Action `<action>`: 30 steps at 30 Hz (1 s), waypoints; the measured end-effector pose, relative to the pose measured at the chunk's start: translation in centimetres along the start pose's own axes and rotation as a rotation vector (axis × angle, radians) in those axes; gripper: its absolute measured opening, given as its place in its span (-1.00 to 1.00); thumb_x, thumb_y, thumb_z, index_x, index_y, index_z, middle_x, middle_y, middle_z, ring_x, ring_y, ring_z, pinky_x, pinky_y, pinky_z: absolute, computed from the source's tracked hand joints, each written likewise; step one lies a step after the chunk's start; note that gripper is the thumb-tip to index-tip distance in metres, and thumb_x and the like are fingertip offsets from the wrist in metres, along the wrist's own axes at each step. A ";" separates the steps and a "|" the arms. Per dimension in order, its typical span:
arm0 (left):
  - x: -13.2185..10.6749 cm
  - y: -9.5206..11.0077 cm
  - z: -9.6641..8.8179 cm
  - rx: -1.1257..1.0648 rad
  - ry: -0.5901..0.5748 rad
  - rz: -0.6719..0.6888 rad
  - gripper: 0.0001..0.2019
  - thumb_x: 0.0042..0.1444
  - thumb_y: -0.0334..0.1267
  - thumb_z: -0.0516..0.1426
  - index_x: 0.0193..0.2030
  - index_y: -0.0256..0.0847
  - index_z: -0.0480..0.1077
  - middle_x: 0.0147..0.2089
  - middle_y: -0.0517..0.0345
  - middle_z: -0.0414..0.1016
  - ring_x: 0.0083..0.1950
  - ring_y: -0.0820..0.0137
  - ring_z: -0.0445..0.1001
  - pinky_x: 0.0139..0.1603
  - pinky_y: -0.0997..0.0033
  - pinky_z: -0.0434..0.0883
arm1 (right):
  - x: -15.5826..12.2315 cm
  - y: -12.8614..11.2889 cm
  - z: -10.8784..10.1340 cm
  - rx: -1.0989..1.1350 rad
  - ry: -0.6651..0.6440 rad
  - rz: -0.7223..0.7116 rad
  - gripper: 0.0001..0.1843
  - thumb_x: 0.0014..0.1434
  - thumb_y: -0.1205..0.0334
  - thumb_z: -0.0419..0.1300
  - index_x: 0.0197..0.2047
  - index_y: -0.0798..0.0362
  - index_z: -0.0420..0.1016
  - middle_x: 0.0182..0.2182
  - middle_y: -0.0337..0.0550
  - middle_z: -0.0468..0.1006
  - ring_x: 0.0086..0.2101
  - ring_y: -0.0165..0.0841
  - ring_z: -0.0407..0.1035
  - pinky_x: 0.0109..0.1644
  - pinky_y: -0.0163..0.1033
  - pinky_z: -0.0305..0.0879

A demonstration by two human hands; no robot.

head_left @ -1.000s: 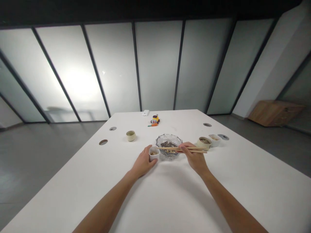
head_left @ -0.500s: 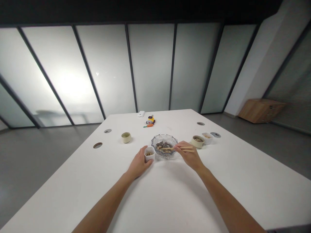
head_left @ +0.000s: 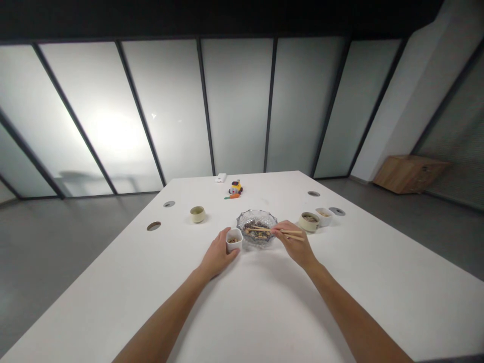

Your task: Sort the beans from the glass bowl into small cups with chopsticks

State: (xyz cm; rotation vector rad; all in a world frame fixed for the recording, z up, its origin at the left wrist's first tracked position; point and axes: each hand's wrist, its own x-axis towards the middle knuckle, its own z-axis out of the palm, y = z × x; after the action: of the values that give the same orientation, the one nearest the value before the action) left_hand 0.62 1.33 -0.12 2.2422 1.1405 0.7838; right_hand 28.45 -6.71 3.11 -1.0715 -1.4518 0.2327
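A cut-glass bowl (head_left: 257, 220) with dark and pale pieces in it stands in the middle of the white table (head_left: 264, 312). My left hand (head_left: 216, 255) is wrapped round a small white cup (head_left: 234, 241) just left of the bowl; the cup holds a few pale pieces. My right hand (head_left: 295, 246) grips a pair of wooden chopsticks (head_left: 273, 231), whose tips reach left into the bowl among the pieces.
A round beige cup (head_left: 309, 221) and a white square cup (head_left: 324, 216) sit right of the bowl. An empty beige cup (head_left: 197, 214) stands to the left. A small toy (head_left: 235, 188) and a white box (head_left: 221, 177) lie at the far edge. Round cable holes dot the table.
The chopstick tips have drawn back from over the white cup into the glass bowl. My left hand has stayed on the cup. The camera has shifted slightly.
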 end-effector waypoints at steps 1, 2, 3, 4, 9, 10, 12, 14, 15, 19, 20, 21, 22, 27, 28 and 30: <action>0.0 0.0 0.0 -0.003 0.003 0.000 -0.29 0.22 -0.20 0.27 0.49 -0.22 0.23 0.47 -0.21 0.42 0.43 0.00 0.48 0.49 -0.01 0.37 | -0.1 0.1 0.2 0.008 -0.008 0.009 -0.55 0.33 -0.25 0.37 -0.30 -0.03 0.72 -0.34 -0.05 0.70 -0.31 -0.21 0.58 -0.19 -0.12 0.56; 0.0 0.0 0.0 -0.005 0.007 0.001 -0.29 0.22 -0.20 0.27 0.48 -0.22 0.23 0.46 -0.20 0.43 0.43 0.00 0.48 0.49 -0.01 0.37 | -0.2 0.2 0.3 0.015 -0.018 0.020 -0.55 0.33 -0.25 0.37 -0.29 -0.02 0.72 -0.33 -0.04 0.70 -0.30 -0.20 0.58 -0.19 -0.12 0.56; 0.0 0.0 0.0 -0.006 0.010 0.003 -0.30 0.22 -0.20 0.27 0.48 -0.21 0.23 0.46 -0.20 0.43 0.43 0.00 0.48 0.49 -0.01 0.37 | -0.3 0.3 0.5 0.019 -0.030 0.032 -0.55 0.33 -0.25 0.37 -0.29 -0.02 0.72 -0.33 -0.04 0.70 -0.30 -0.20 0.58 -0.19 -0.12 0.56; 0.0 0.0 0.0 -0.006 0.011 0.006 -0.30 0.22 -0.20 0.27 0.48 -0.21 0.23 0.46 -0.20 0.43 0.43 0.00 0.48 0.49 -0.02 0.37 | -0.4 0.4 0.6 0.021 -0.040 0.043 -0.54 0.32 -0.26 0.37 -0.30 -0.02 0.72 -0.32 -0.04 0.70 -0.29 -0.20 0.59 -0.20 -0.12 0.55; 0.0 -0.1 0.0 -0.004 0.007 0.019 -0.29 0.23 -0.19 0.27 0.49 -0.22 0.22 0.47 -0.20 0.43 0.43 0.01 0.47 0.49 -0.02 0.37 | -0.6 0.9 0.7 0.028 -0.051 0.070 -0.56 0.32 -0.24 0.39 -0.28 0.00 0.72 -0.30 -0.03 0.71 -0.28 -0.20 0.60 -0.20 -0.13 0.54; 0.0 -0.1 0.1 -0.005 0.010 0.021 -0.29 0.23 -0.19 0.27 0.49 -0.22 0.23 0.47 -0.19 0.43 0.43 0.01 0.47 0.49 -0.02 0.37 | -0.7 0.9 0.7 0.032 -0.047 0.068 -0.56 0.32 -0.23 0.39 -0.28 0.00 0.72 -0.30 -0.04 0.71 -0.28 -0.20 0.60 -0.20 -0.13 0.55; 0.0 -0.2 0.1 -0.008 0.013 0.024 -0.29 0.23 -0.18 0.27 0.49 -0.21 0.22 0.46 -0.19 0.43 0.43 0.01 0.47 0.48 -0.02 0.37 | -0.7 0.9 0.8 0.044 -0.039 0.054 -0.57 0.33 -0.22 0.39 -0.27 0.00 0.72 -0.29 -0.04 0.72 -0.28 -0.20 0.60 -0.20 -0.14 0.55; 0.0 -0.2 0.1 -0.007 0.011 0.023 -0.29 0.23 -0.18 0.27 0.49 -0.21 0.22 0.46 -0.20 0.43 0.42 0.01 0.47 0.48 -0.02 0.37 | -0.6 0.7 1.0 0.052 -0.036 0.036 -0.58 0.33 -0.21 0.38 -0.26 -0.01 0.73 -0.30 -0.04 0.72 -0.28 -0.20 0.60 -0.21 -0.14 0.56; 0.0 -0.2 0.1 -0.006 0.010 0.022 -0.29 0.23 -0.17 0.26 0.49 -0.22 0.22 0.46 -0.20 0.43 0.43 0.01 0.47 0.48 -0.02 0.37 | -0.6 0.6 1.1 0.052 -0.039 0.027 -0.59 0.34 -0.21 0.38 -0.26 -0.02 0.73 -0.30 -0.05 0.72 -0.28 -0.20 0.61 -0.20 -0.13 0.56; 0.0 -0.3 0.1 0.000 0.005 0.020 -0.29 0.24 -0.16 0.26 0.50 -0.22 0.21 0.47 -0.20 0.41 0.44 0.01 0.46 0.49 0.00 0.36 | -0.6 0.3 1.2 0.025 -0.072 0.015 -0.58 0.35 -0.22 0.36 -0.28 -0.04 0.74 -0.30 -0.05 0.72 -0.27 -0.19 0.61 -0.14 -0.11 0.58; 0.0 -0.3 0.1 0.001 0.005 0.020 -0.29 0.24 -0.16 0.26 0.50 -0.23 0.21 0.48 -0.21 0.41 0.44 0.01 0.46 0.49 -0.01 0.36 | -0.6 0.3 1.2 0.020 -0.075 0.013 -0.57 0.36 -0.22 0.36 -0.28 -0.04 0.75 -0.29 -0.04 0.72 -0.27 -0.19 0.61 -0.13 -0.10 0.58; 0.0 -0.3 0.1 0.003 0.005 0.019 -0.29 0.24 -0.16 0.26 0.50 -0.24 0.21 0.47 -0.22 0.41 0.43 0.01 0.47 0.48 -0.01 0.37 | -0.6 0.3 1.2 0.017 -0.072 0.012 -0.57 0.36 -0.23 0.35 -0.28 -0.04 0.75 -0.29 -0.04 0.73 -0.26 -0.19 0.61 -0.13 -0.10 0.58; 0.0 -0.3 0.2 0.003 0.006 0.018 -0.29 0.24 -0.17 0.27 0.49 -0.24 0.22 0.47 -0.22 0.42 0.42 0.00 0.48 0.48 -0.02 0.38 | -0.7 0.4 1.1 0.016 -0.066 0.010 -0.56 0.37 -0.23 0.34 -0.28 -0.04 0.75 -0.28 -0.03 0.73 -0.26 -0.18 0.62 -0.14 -0.10 0.58; 0.1 -0.3 0.3 -0.001 0.013 0.014 -0.29 0.21 -0.19 0.29 0.48 -0.22 0.24 0.42 -0.22 0.47 0.37 -0.01 0.52 0.43 -0.05 0.43 | -0.7 0.6 1.0 0.002 -0.036 -0.012 -0.58 0.38 -0.19 0.34 -0.30 -0.05 0.75 -0.29 -0.05 0.73 -0.27 -0.20 0.61 -0.14 -0.10 0.58; 0.1 -0.3 0.2 0.001 0.013 0.011 -0.28 0.21 -0.19 0.29 0.48 -0.23 0.23 0.42 -0.23 0.46 0.37 -0.01 0.52 0.43 -0.06 0.43 | -0.6 0.6 0.9 -0.001 -0.021 -0.020 -0.58 0.38 -0.20 0.34 -0.31 -0.05 0.75 -0.30 -0.05 0.73 -0.28 -0.20 0.61 -0.14 -0.10 0.58; 0.1 -0.3 0.2 0.004 0.007 0.006 -0.28 0.21 -0.19 0.29 0.48 -0.24 0.23 0.43 -0.24 0.45 0.38 -0.01 0.52 0.44 -0.05 0.42 | -0.5 0.4 0.9 -0.008 0.027 -0.026 -0.56 0.36 -0.23 0.34 -0.31 -0.05 0.74 -0.31 -0.05 0.72 -0.29 -0.20 0.60 -0.15 -0.09 0.59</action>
State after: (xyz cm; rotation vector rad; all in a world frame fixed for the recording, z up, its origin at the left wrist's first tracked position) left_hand 0.64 1.52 -0.42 2.2493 1.1399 0.7935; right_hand 27.80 -6.46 2.35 -1.0576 -1.4428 0.1936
